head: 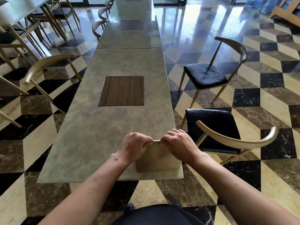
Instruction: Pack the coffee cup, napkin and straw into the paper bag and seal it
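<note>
**Paper bag upright at the near table edge, top pinched closed**

From my feed I see one task item: the brown paper bag (pixel 155 159), standing upright on the near right corner of the table, close to its front edge. Its top edge is drawn together into a narrow folded strip (only a short sliver shows). The near face is plain, flat and unprinted. I cannot see the cup, napkin or straw.

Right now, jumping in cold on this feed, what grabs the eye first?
Both hands, left hand and right hand, pinch the top edge of the paper bag standing at the near end of the marble table. Beyond it sits a wooden inset panel; the checkered floor surrounds everything.
</note>
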